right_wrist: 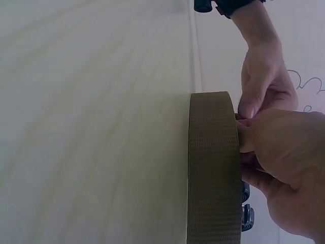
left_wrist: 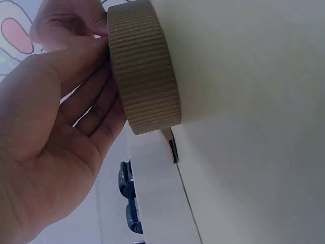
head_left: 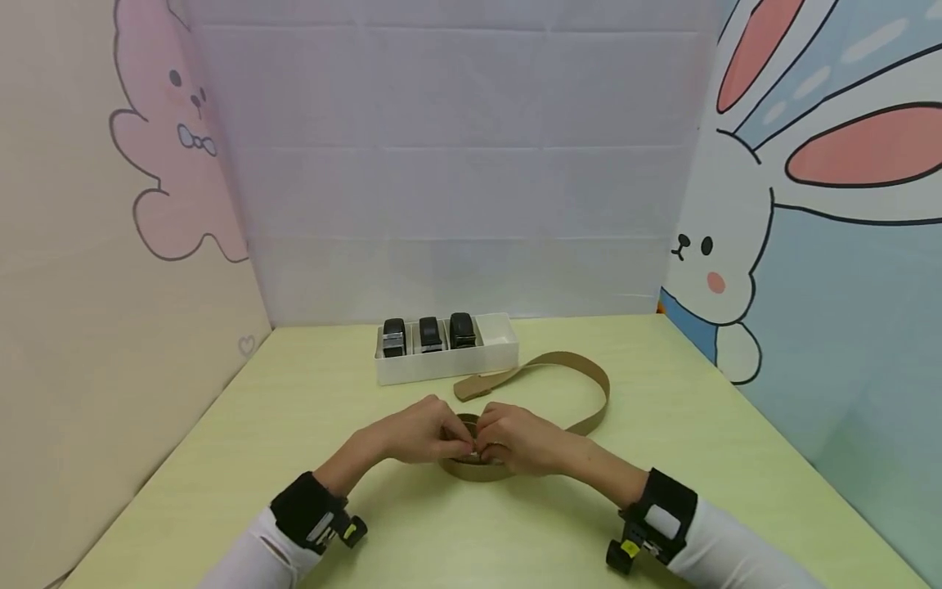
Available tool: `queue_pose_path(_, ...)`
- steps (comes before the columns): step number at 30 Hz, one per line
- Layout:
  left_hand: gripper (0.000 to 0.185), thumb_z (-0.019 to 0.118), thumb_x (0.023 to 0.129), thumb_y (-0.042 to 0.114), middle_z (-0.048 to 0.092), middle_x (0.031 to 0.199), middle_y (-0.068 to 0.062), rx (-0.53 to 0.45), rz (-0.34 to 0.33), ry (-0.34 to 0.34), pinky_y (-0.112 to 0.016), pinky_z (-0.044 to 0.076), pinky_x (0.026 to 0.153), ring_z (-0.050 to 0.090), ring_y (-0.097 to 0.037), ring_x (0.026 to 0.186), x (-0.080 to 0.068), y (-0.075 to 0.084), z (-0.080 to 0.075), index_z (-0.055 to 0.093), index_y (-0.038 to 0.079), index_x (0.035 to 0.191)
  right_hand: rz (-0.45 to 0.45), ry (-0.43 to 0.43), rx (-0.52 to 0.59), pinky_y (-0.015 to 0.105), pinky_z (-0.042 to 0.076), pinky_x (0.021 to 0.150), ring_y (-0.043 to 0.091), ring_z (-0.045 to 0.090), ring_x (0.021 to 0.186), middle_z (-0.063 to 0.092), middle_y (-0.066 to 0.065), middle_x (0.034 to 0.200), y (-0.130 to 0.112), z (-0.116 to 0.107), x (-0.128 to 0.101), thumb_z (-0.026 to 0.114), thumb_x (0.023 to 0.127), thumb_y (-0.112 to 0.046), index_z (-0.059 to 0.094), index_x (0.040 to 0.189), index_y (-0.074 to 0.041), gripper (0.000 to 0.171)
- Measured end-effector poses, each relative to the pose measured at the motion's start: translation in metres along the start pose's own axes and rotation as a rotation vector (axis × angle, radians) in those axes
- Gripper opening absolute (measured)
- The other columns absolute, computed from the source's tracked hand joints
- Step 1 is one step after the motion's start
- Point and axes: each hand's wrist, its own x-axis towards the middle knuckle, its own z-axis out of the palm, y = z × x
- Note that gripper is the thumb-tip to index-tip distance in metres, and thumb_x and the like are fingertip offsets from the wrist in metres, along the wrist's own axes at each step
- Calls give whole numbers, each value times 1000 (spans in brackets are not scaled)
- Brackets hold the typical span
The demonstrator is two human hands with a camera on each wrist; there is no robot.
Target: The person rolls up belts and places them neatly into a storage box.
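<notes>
A tan woven belt (head_left: 585, 366) is partly coiled on the table, its loose length looping right and back to a tip near the tray. My left hand (head_left: 423, 429) pinches at the inside of the coil (head_left: 477, 472) from the left. From the right, my right hand (head_left: 530, 440) pinches there too, its fingertips close to the left hand's. Ribbed webbing (left_wrist: 144, 71) stands on edge beside the left fingers in the left wrist view. In the right wrist view the coil's outer band (right_wrist: 213, 168) hides part of the fingertips. Something small and shiny shows between the hands, mostly covered.
Behind the coil stands a white divided tray (head_left: 427, 372). Black rolled belts with buckles sit in three of its compartments: left (head_left: 394, 337), middle (head_left: 429, 334) and right (head_left: 462, 330). The pale yellow table (head_left: 456, 540) meets a white back wall and printed side walls.
</notes>
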Motion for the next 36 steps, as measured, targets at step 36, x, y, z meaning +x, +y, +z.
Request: queue_pose_path(36,28,74,103,12,57,68,4,470,-263,192,-32,43,59,47,-12,62,24,-131,6,74,13,75,38,-28,-45,23,56,84,12,64,88,78,-3,88,4,-7,-5,90,92,-4,84,87,-12,11)
